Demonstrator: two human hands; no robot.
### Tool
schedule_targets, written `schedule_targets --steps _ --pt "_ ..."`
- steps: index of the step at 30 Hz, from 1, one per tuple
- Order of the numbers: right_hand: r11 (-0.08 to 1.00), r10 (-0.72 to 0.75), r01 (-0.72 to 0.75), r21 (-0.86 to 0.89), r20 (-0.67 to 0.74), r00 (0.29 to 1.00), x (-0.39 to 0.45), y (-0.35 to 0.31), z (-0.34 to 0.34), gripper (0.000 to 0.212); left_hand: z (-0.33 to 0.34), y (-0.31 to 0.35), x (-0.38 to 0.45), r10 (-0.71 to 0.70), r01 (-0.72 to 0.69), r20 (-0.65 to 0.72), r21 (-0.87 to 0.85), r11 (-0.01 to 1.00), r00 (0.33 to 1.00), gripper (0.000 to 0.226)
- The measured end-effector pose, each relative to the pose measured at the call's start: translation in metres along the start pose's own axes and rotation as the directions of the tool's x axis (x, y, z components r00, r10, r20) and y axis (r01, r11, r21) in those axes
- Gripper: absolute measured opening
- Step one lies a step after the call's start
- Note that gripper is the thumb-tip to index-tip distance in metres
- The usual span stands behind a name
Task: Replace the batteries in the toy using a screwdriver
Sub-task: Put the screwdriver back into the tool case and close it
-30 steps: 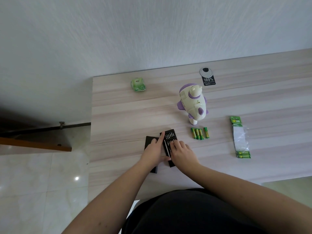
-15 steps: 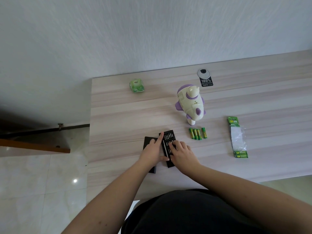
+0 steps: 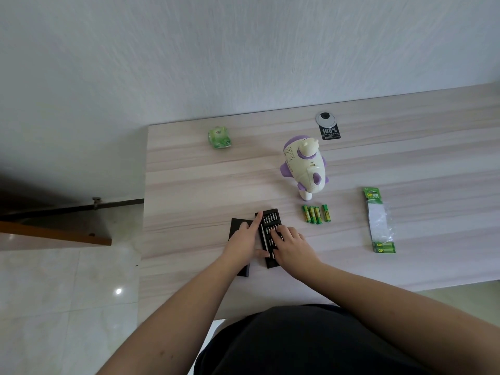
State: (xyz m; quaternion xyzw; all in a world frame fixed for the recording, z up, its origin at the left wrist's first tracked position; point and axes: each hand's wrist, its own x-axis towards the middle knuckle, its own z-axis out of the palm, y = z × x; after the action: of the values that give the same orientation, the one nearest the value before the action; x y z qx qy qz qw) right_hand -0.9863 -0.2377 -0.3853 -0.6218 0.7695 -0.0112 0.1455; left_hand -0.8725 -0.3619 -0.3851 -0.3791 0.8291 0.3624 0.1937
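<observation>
A white and purple toy (image 3: 304, 163) lies on the wooden table (image 3: 189, 185). Several loose green batteries (image 3: 315, 213) lie just in front of it. An open black screwdriver-bit tray (image 3: 270, 216) sits near the front edge, with its black sleeve (image 3: 238, 226) to its left. My left hand (image 3: 242, 239) rests on the sleeve, its index finger stretched along the tray's left edge. My right hand (image 3: 293, 246) has its bent fingertips on the bits in the middle of the tray. A silver driver shaft lies in the tray between my hands.
A torn green battery pack (image 3: 378, 220) lies to the right. A small green packet (image 3: 219, 138) sits at the back left. Near the wall are a round cable grommet (image 3: 325, 119) and a black tag (image 3: 330, 132). The table's left edge drops to a tiled floor.
My right fingertips have shifted slightly over the bits. My left hand stays on the sleeve and tray edge. Nothing has been lifted.
</observation>
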Motion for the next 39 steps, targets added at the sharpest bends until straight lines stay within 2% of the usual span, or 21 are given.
schedule_targets --steps 12,22,31,34,39 --pt "1.0 0.005 -0.006 0.003 0.132 0.991 -0.004 0.003 -0.006 0.059 -0.001 0.003 -0.002 0.0 0.0 0.0 0.023 1.0 1.0 0.118" --pt "0.999 0.003 -0.009 0.034 0.147 0.989 -0.005 0.004 -0.007 0.063 -0.002 0.004 -0.002 0.001 -0.001 0.001 0.034 0.999 1.0 0.116" --pt "0.957 0.062 -0.112 0.268 0.189 0.98 -0.027 0.015 -0.012 0.064 -0.003 0.003 -0.006 0.003 -0.003 0.005 -0.031 1.0 1.0 0.114" --pt "0.916 0.122 -0.193 0.351 0.215 0.969 -0.032 0.02 -0.016 0.059 -0.002 0.0 -0.01 0.001 -0.005 -0.033 -0.12 0.993 0.999 0.114" --pt "0.841 0.227 -0.322 0.434 0.256 0.94 -0.031 0.027 -0.02 0.052 0.002 -0.005 -0.023 0.013 -0.048 -0.181 -0.188 0.981 0.983 0.085"
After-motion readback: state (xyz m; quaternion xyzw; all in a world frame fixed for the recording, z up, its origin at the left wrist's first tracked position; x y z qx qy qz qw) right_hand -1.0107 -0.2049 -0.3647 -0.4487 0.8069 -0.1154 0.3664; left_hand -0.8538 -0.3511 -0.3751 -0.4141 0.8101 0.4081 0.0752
